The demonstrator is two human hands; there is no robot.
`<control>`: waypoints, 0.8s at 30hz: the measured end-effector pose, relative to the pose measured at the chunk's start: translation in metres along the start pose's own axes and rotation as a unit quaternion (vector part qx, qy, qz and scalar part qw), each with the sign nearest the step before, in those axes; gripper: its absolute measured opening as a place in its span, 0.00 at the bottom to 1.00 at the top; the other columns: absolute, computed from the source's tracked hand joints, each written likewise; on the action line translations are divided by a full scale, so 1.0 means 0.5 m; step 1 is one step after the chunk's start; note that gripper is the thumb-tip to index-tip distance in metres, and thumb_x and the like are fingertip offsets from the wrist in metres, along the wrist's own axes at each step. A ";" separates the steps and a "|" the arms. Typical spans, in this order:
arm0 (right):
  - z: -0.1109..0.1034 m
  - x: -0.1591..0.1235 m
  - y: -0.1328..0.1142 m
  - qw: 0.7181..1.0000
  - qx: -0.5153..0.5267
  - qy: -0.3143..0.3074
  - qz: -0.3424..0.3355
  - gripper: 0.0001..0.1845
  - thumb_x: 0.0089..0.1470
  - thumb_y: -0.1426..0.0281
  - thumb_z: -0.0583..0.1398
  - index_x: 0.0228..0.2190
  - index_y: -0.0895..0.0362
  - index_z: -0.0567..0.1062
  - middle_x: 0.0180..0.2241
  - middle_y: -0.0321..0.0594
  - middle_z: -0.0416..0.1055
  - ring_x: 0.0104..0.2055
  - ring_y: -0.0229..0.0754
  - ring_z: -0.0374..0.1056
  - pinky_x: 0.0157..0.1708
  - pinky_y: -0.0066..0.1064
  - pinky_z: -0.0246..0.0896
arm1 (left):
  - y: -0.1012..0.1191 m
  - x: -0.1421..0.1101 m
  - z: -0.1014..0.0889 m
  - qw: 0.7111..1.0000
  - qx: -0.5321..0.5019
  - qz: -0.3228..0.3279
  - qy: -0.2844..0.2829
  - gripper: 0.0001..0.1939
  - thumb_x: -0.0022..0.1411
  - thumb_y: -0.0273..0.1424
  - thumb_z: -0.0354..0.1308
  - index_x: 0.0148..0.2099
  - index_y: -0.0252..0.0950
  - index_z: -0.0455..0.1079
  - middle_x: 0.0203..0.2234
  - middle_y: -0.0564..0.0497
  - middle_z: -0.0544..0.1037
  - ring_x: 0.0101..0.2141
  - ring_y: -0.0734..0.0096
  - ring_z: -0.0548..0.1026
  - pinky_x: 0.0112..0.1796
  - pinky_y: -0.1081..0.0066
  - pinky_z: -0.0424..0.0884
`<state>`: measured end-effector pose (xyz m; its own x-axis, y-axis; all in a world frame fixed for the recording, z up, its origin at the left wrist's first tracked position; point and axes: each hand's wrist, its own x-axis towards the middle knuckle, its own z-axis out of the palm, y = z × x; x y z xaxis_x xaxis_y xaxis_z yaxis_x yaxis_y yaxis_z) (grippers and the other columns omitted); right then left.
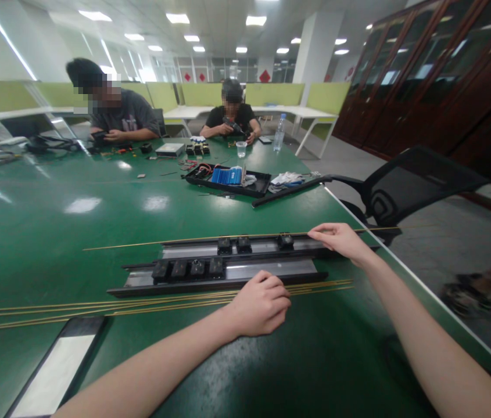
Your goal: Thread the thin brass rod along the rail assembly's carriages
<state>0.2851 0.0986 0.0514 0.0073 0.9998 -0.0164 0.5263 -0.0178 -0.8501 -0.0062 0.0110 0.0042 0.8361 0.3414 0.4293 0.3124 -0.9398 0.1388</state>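
Note:
Thumb and fingers of my right hand (336, 239) pinch a long thin brass-coloured rod (175, 242). This rod stretches along the far side of a black-edged metal channel (262, 247) that holds several black blocks. In front lies a second such channel (271, 268), with several black blocks (197, 267) grouped toward its left. My left hand (262, 305) is closed, its fingers curled, at the near edge of that channel. It lies over a bundle of similar thin rods (162, 305); whether its fingers grip anything is hidden.
A dark flat panel with a pale face (56, 366) lies at the near left. Farther back are a black tray (193, 177) with a blue finned part, gloves (289, 181), a cup (241, 149) and a bottle (279, 133). Two people work across the green table. A chair (415, 186) stands right.

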 end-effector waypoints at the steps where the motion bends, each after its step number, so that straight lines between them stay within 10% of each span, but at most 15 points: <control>1: -0.001 0.000 0.000 1.000 0.001 0.001 0.001 0.32 0.44 0.44 0.69 0.35 0.61 0.82 0.15 0.32 0.63 0.19 0.32 0.53 0.23 0.29 0.43 | 0.000 0.000 0.000 1.000 0.000 0.000 -0.002 0.08 0.70 0.30 0.52 0.43 0.36 0.73 0.43 0.50 0.81 0.47 0.65 0.73 0.48 0.60 0.60; 24: -0.021 -0.002 0.002 1.000 0.000 0.000 0.015 0.33 0.42 0.43 0.69 0.35 0.60 0.82 0.15 0.31 0.62 0.20 0.33 0.53 0.23 0.29 0.45 | -0.001 -0.001 0.003 1.000 0.010 -0.003 -0.007 0.08 0.70 0.30 0.52 0.42 0.36 0.73 0.43 0.48 0.81 0.47 0.65 0.73 0.48 0.60 0.61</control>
<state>0.2945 0.0974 0.0559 0.0222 0.9989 -0.0419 0.5251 -0.0473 -0.8498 -0.0059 0.0112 0.0028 0.8405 0.3473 0.4158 0.3259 -0.9372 0.1241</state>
